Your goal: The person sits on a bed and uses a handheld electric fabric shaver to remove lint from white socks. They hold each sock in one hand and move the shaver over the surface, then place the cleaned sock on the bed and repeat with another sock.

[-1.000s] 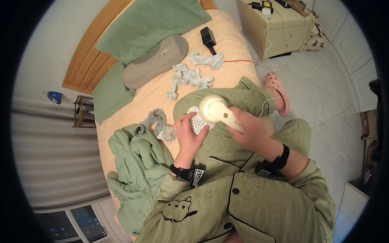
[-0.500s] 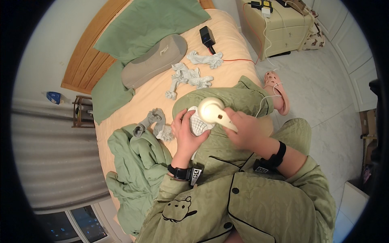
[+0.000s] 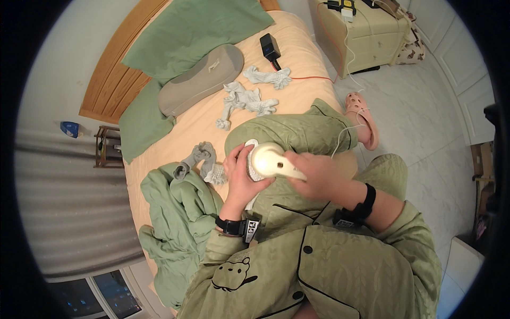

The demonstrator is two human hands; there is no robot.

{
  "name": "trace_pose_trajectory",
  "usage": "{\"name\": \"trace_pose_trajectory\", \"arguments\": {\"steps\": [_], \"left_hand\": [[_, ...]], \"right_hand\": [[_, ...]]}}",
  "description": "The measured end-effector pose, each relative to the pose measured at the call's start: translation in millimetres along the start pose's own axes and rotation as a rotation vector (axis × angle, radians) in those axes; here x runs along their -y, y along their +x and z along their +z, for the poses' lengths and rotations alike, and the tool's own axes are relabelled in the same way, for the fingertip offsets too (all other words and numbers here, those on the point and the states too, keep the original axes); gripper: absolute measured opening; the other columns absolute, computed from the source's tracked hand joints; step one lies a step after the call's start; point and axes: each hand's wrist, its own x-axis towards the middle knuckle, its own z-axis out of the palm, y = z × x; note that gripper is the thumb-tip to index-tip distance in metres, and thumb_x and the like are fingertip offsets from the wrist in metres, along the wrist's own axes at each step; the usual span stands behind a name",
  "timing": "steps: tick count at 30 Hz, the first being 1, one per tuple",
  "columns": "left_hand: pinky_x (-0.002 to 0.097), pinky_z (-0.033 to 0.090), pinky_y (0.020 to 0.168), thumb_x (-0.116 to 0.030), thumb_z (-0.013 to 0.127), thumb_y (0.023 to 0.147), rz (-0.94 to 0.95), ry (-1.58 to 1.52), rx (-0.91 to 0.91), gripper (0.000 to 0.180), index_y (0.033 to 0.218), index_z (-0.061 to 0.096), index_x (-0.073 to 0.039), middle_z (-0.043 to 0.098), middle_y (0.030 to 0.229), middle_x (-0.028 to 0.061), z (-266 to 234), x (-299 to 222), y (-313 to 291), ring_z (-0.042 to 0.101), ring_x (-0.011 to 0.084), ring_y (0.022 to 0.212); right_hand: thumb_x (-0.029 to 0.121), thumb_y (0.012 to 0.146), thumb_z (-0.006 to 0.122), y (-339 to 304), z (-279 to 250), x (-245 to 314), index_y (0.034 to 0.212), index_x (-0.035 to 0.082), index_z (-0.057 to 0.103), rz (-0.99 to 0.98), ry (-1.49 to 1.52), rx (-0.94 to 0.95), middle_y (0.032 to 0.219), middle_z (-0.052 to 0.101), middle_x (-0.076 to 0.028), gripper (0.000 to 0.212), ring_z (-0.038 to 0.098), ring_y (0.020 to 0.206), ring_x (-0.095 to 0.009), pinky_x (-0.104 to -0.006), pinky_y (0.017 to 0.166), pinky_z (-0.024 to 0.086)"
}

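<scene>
Just above my green-trousered lap, my right hand (image 3: 317, 174) is wrapped around the handle of a cream round-headed device (image 3: 269, 161). My left hand (image 3: 240, 176) has its fingers and thumb clamped on a white checked cloth (image 3: 256, 177), with the round head lying over it; whether that head presses on the fabric, I can't tell. Each wrist wears a black strap (image 3: 230, 226). To the left of my left hand, a grey sock (image 3: 200, 154) lies on the peach bed sheet (image 3: 159, 151), beside a crumpled green cloth (image 3: 178, 212). Beyond my knee are rumpled light grey socks (image 3: 248, 99), then a black box (image 3: 270, 45) and a grey pillow (image 3: 204, 80). On the floor side, a white cord (image 3: 348, 128) crosses my pink clog (image 3: 370, 127), near a cream nightstand (image 3: 372, 48).
</scene>
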Motion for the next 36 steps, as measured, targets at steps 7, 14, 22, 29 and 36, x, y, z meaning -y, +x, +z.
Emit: {"name": "trace_pose_trajectory", "arguments": {"steps": [7,14,22,29,36], "left_hand": [[0.0489,0.031,0.111,-0.027,0.094,0.052,0.010,0.005,0.019,0.096,0.138,0.052,-0.013,0.042,0.140,0.0145,-1.9,3.5,-0.6,0.036,0.0369,0.130],[0.0487,0.032,0.108,-0.027,0.093,0.052,0.047,0.025,-0.031,0.094,0.136,0.052,-0.013,0.045,0.140,0.0149,2.1,4.7,-0.6,0.039,0.0367,0.129],[0.0495,0.032,0.111,-0.028,0.094,0.050,0.026,0.010,0.026,0.099,0.138,0.051,-0.011,0.042,0.140,0.0146,-1.8,5.4,-1.2,0.035,0.0376,0.130],[0.0490,0.032,0.110,-0.028,0.095,0.049,0.028,0.015,0.026,0.102,0.140,0.050,-0.012,0.042,0.141,0.0150,-2.4,3.4,-1.9,0.036,0.0376,0.130],[0.0489,0.031,0.111,-0.029,0.096,0.046,0.040,0.002,0.051,0.109,0.142,0.048,-0.012,0.040,0.144,0.0158,-4.1,4.9,-3.2,0.036,0.0385,0.131]], "right_hand": [[0.023,0.084,0.071,9.0,-6.0,-7.0,0.131,0.005,0.053,0.089,-0.075,-0.199,0.086,0.064,-0.014,0.054,0.065,0.074,-0.036,-0.0448,0.062,0.053],[0.029,0.084,0.070,0.0,-7.6,2.8,0.131,0.007,0.053,0.022,0.056,0.057,0.090,0.065,-0.015,0.055,0.067,0.079,-0.036,-0.0462,0.066,0.053],[0.028,0.082,0.072,1.5,0.9,-2.0,0.131,0.008,0.053,-0.011,0.010,-0.078,0.086,0.064,-0.014,0.056,0.066,0.073,-0.035,-0.0456,0.062,0.053],[0.028,0.081,0.073,0.6,0.7,0.0,0.130,0.009,0.054,-0.034,-0.010,-0.085,0.084,0.063,-0.012,0.056,0.066,0.069,-0.034,-0.0441,0.058,0.053],[0.025,0.080,0.072,0.9,-10.0,-0.4,0.130,0.008,0.055,-0.060,-0.078,-0.039,0.083,0.063,-0.011,0.055,0.066,0.069,-0.032,-0.0428,0.059,0.052]]}}
